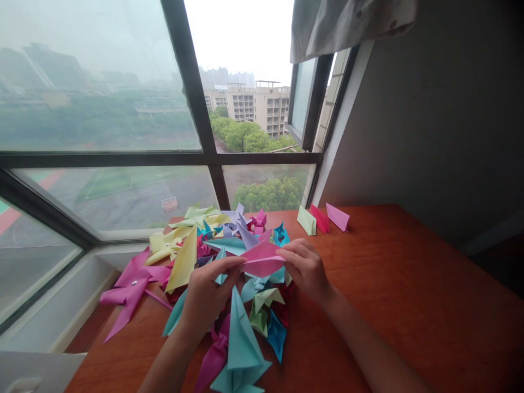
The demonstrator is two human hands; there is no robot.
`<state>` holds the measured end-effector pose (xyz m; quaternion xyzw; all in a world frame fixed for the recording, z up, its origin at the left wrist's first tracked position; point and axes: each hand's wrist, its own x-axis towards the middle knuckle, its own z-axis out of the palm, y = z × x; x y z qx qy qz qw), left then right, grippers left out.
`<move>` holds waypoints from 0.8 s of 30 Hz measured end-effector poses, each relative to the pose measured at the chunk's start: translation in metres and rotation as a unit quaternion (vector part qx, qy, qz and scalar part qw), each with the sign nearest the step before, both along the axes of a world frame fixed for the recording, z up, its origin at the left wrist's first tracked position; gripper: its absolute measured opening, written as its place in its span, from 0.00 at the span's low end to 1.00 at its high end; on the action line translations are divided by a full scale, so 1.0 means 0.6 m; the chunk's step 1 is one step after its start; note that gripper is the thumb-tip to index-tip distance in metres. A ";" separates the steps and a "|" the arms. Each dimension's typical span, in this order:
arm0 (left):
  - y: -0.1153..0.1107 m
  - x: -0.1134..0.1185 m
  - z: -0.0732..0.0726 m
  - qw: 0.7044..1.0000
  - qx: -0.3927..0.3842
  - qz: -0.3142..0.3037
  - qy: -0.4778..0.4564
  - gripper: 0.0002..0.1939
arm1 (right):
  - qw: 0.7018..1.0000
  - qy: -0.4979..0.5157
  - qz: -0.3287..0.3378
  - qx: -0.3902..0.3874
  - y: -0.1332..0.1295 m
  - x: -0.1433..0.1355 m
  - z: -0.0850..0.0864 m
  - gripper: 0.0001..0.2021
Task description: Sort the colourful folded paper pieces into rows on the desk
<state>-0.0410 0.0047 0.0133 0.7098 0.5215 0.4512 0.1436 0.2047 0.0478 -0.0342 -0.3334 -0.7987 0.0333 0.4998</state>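
Observation:
A pink folded paper piece [264,261] is held up between my two hands, above a heap of folded paper. My left hand [210,286] pinches its left end between thumb and fingers. At the right end, the fingers of my right hand [305,267] are closed on the same paper. Close below my hands lies a large turquoise paper figure [241,338], with a blue folded piece [277,334] and a green one [260,316] beside it. A yellow folded sheet [183,262] leans just left of my left hand.
A magenta pinwheel [130,289] lies at the left edge of the brown table [380,305]. Pale green [306,220], red [320,219] and pink [338,217] folded papers stand at the back right. Behind the table are windows, one pane [303,98] swung open.

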 end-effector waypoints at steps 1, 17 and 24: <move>0.000 -0.001 -0.001 1.000 0.001 0.004 -0.004 0.08 | 1.000 0.008 -0.011 -0.004 0.002 0.002 0.000 0.10; 0.001 -0.001 -0.005 0.991 -0.069 0.005 -0.118 0.10 | 0.865 0.248 -0.426 -0.093 0.097 0.210 -0.034 0.19; -0.005 0.002 -0.003 0.992 -0.074 -0.036 -0.097 0.08 | 0.786 0.108 -0.573 -0.207 0.111 0.367 -0.080 0.15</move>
